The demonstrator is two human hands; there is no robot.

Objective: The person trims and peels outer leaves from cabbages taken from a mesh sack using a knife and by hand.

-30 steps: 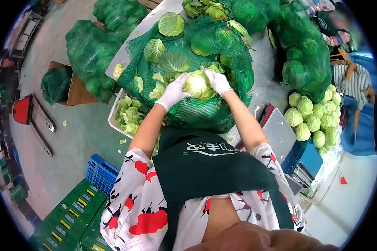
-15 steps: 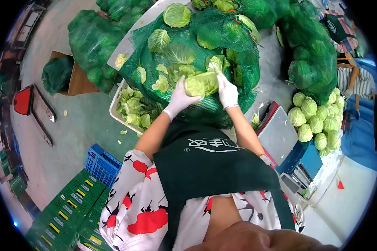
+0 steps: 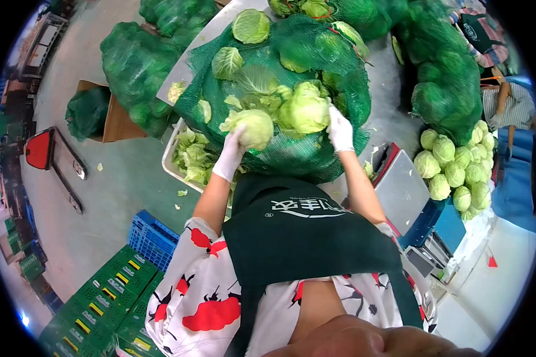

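My left hand, in a white glove, grips a pale, rounded piece of cabbage with a ragged left edge. Whether it is a whole head or cupped leaves I cannot tell. My right hand, also gloved, closes on the right side of a light green cabbage head; its fingertips are partly hidden. Both hang above a full green mesh sack. On the sack lie loose leaves, a darker cabbage and another cabbage.
A white crate of trimmed leaves stands below the sack's left side. To the right are a scale-like metal plate and stacked cabbages. More filled mesh sacks lie around. Other people stand at far right.
My hands have moved apart, the left one down and leftward with its cabbage piece. The cabbage by my right hand now shows as a separate round head.
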